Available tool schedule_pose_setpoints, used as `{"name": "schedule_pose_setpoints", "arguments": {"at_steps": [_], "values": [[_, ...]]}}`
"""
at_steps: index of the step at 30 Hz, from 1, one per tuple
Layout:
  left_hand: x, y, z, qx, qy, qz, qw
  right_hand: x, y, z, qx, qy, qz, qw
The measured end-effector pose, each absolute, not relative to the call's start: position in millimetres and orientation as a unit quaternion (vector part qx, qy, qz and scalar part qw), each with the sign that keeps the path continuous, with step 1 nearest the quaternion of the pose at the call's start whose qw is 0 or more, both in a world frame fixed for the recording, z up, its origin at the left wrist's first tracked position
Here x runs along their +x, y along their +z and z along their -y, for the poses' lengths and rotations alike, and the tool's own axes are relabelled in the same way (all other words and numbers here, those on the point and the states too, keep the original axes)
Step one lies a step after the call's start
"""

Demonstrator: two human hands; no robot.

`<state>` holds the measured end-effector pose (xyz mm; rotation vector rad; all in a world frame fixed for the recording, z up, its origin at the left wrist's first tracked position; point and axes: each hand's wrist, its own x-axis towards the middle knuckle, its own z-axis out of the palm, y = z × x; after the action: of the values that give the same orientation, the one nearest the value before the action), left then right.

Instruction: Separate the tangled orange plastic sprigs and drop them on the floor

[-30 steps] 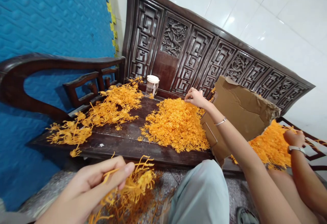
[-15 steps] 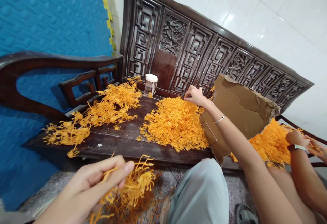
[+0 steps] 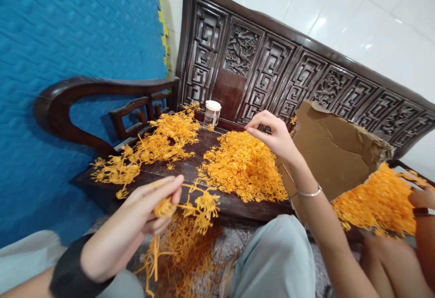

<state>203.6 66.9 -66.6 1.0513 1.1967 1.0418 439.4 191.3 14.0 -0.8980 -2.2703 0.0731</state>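
Note:
Closed fingers of my left hand [image 3: 152, 203] grip a clump of branching orange plastic pieces [image 3: 204, 205]; thin stems dangle below it. The hand is in front of the bench's front edge. Above the top of a dense pile of small orange pieces [image 3: 244, 166], my right hand [image 3: 270, 132] has its thumb and fingertips drawn together in a pinch. Whether anything small sits between those tips I cannot make out. A looser heap of branched orange pieces [image 3: 163, 137] lies on the left part of the dark wooden bench [image 3: 185, 164].
A lidded clear cup [image 3: 212, 114] stands by the carved backrest [image 3: 234, 89]. Brown cardboard [image 3: 336, 148] leans right of the middle pile. Beyond it, another person's hand [image 3: 423, 196] is at a further orange pile [image 3: 380, 198]. Orange strands [image 3: 190, 252] lie on the floor between my legs.
My left hand has risen towards the bench with its orange clump. My right hand stays over the middle pile, turned somewhat. The view has shifted, so the bench appears further right.

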Motion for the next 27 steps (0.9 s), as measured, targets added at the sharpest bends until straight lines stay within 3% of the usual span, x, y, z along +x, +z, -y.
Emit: {"name": "schedule_pose_setpoints", "arguments": {"at_steps": [3, 7, 11, 19, 27], "values": [[200, -64, -79, 0.426, 0.468, -0.45, 0.63, 422, 6, -158, -0.27, 0.133, 0.889, 0.345], [193, -70, -94, 0.406, 0.496, -0.444, 0.626, 404, -12, -138, -0.231, 0.195, 0.909, 0.286], [190, -75, -96, 0.392, 0.494, -0.45, 0.632, 390, -29, -136, -0.224, 0.177, 0.909, 0.302], [193, -72, -91, 0.378, 0.495, -0.442, 0.645, 378, -50, -131, -0.207, 0.067, 0.949, 0.228], [197, -74, -90, 0.401, 0.482, -0.434, 0.646, 381, -58, -138, -0.195, 0.102, 0.95, 0.222]]}}
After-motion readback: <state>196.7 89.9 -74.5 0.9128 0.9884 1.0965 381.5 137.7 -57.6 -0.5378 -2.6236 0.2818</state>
